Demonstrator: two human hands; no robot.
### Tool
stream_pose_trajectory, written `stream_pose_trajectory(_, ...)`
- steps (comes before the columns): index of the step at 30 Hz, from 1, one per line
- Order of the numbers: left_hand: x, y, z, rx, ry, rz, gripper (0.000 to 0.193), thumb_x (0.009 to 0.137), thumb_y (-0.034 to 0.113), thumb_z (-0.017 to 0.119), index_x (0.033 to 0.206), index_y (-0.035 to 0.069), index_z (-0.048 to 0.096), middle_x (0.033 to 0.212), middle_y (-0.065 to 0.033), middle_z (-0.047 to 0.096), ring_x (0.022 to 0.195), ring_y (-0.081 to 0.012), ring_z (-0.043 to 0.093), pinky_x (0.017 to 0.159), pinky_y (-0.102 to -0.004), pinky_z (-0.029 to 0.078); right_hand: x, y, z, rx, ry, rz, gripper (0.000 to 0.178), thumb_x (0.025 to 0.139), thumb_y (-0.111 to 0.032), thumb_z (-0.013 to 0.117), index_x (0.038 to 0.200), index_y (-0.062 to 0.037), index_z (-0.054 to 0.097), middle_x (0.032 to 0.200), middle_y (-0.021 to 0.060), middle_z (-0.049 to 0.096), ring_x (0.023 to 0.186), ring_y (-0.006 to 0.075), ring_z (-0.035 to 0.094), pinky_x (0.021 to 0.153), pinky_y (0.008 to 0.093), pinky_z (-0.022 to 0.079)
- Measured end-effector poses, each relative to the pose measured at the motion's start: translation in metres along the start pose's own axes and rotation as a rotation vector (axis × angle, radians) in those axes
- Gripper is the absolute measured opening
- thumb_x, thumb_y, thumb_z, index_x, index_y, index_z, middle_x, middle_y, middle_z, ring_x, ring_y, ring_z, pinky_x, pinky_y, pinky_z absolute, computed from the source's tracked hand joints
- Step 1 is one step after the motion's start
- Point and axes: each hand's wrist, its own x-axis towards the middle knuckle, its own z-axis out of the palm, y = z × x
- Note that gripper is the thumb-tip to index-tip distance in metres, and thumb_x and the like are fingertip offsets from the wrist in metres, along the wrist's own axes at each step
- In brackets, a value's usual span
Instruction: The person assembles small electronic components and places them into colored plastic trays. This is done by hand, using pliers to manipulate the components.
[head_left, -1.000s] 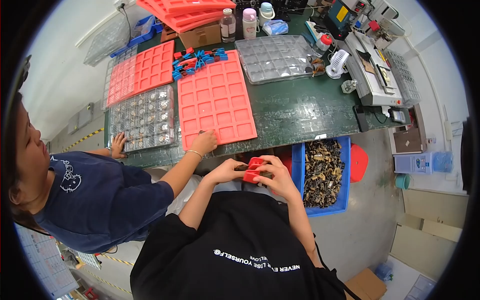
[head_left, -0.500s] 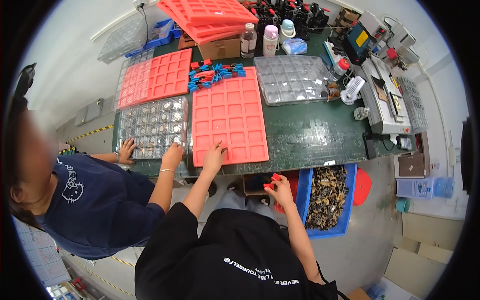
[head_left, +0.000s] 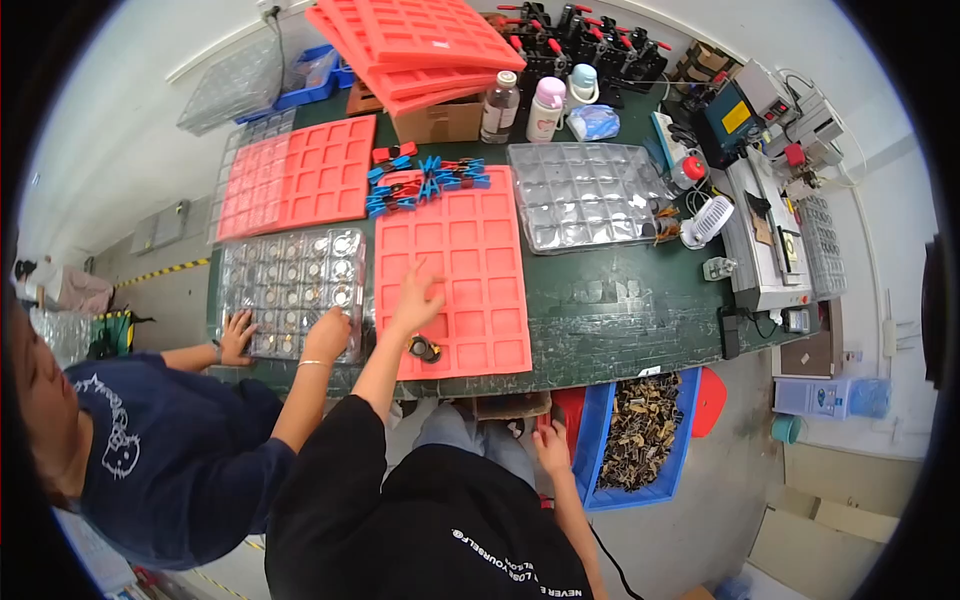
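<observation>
My left hand is over the red foam tray, its fingers apart with nothing visible between them. Close to that wrist, a small dark round part lies on the tray's near left corner. Below the table's front edge, my right hand is closed with a small red piece at its fingertips; its exact kind is unclear. Blue, red and black clips lie in a heap across the tray's far end.
At my left, a co-worker's hands rest on a clear compartment tray of round pieces. A blue bin of small metal parts stands at right below the table. Another clear tray, bottles and stacked red trays occupy the table's back.
My left hand has moved up and away from the tray's near edge, and the dark round part now shows there. My right hand has lowered toward the table's underside. The view has shifted.
</observation>
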Motion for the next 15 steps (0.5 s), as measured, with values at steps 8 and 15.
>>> stream_pose_trajectory(8, 0.181, -0.076, -0.026, 0.425, 0.041, -0.194, 0.041, 0.072, 0.020, 0.066, 0.109, 0.006, 0.056, 0.112, -0.0195, 0.057, 0.104, -0.0334, 0.055, 0.083, -0.0405, 0.049, -0.087, 0.044, 0.017, 0.108, 0.146, 0.245, 0.025, 0.084, -0.022, 0.061, 0.102, -0.0042, 0.063, 0.116, 0.0212, 0.051, 0.105, 0.0353, 0.052, 0.089, 0.0399, 0.045)
stream_pose_trajectory(15, 0.196, -0.101, -0.043, 0.788, -0.171, -0.276, 0.085, 0.063, 0.025, 0.078, 0.135, 0.012, 0.034, 0.129, -0.0064, 0.047, 0.119, -0.0245, 0.045, 0.093, -0.0493, 0.041, -0.149, 0.060, 0.030, 0.071, 0.165, 0.421, 0.025, 0.086, -0.026, 0.058, 0.103, -0.0077, 0.063, 0.105, 0.0201, 0.055, 0.091, 0.0331, 0.059, 0.081, 0.0388, 0.049)
